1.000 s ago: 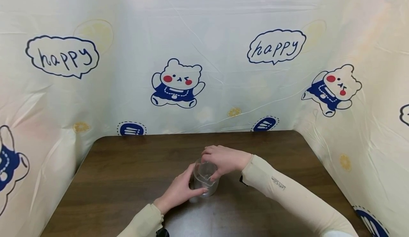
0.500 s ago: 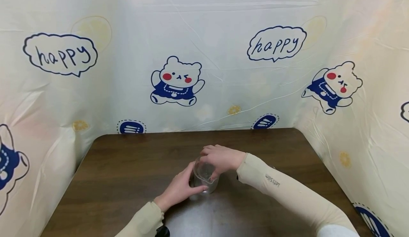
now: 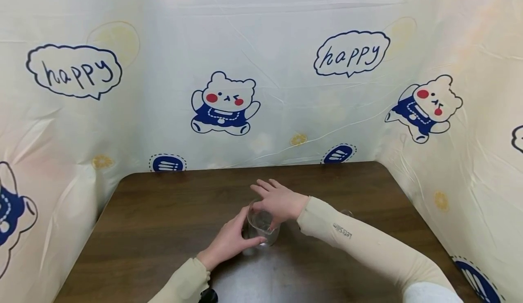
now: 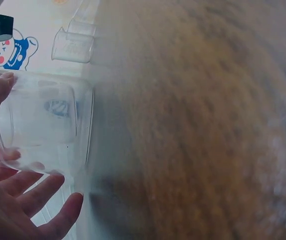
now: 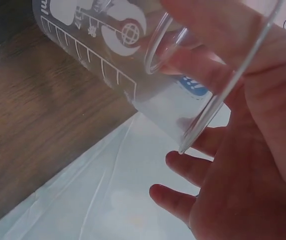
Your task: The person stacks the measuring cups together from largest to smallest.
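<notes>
Large clear glass beaker with white printed markings point(image 3: 273, 238): head view, upright on the brown wood-grain table point(image 3: 163, 235), well inside its edges. Tabletop strip separates your right hand point(image 3: 281, 203) from the far edge. Clear glass rim point(image 3: 347, 213) peeks out behind your cream sleeve point(image 3: 359, 239). Left wrist: your left hand point(image 4: 5, 205) has thumb and fingers round the beaker; clear spouted beaker point(image 4: 72, 49) stands well apart. Right wrist: smaller clear glass vessel point(image 5: 150, 61) nested inside; your right thumb and forefinger reach in, other fingers spread outside. Can't tell if you're pinching it.
</notes>
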Tool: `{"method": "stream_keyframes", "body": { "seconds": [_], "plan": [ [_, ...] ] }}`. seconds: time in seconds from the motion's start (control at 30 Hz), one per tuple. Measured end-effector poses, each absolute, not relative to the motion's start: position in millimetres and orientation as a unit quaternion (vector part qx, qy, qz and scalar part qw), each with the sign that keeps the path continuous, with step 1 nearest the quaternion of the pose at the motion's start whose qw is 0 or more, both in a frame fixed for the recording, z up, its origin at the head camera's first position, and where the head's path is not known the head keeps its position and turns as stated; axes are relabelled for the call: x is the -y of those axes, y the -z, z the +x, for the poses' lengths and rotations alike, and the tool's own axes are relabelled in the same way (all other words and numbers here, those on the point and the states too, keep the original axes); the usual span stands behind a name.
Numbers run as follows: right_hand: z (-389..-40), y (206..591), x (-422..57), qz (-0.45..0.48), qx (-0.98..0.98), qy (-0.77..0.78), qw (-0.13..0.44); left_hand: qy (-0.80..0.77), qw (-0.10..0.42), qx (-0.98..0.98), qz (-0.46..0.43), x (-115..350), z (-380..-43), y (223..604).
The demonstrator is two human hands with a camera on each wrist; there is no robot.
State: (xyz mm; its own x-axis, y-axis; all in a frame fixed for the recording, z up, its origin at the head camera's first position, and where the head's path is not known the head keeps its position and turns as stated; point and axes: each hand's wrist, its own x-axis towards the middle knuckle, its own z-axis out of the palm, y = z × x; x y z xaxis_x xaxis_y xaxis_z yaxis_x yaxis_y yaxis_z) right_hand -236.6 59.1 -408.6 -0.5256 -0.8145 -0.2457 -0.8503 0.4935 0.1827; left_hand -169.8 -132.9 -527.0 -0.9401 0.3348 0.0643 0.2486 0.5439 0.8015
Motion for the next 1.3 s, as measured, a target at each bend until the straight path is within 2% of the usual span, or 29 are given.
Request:
{"method": "stream_keyframes", "body": {
  "seconds": [0.37, 1.3],
  "plan": [
    [-235.5, 412.8, -57.1, -0.513, -0.841, -0.173, 0.014, -0.439, 0.026, -0.882, 0.169, 131.0, -170.7, 529.6],
    [-235.1, 412.4, -55.9, -0.488, -0.85, -0.195, 0.024, -0.441, 0.025, -0.881, 0.171, 131.4, -172.3, 532.1]
  ]
}}
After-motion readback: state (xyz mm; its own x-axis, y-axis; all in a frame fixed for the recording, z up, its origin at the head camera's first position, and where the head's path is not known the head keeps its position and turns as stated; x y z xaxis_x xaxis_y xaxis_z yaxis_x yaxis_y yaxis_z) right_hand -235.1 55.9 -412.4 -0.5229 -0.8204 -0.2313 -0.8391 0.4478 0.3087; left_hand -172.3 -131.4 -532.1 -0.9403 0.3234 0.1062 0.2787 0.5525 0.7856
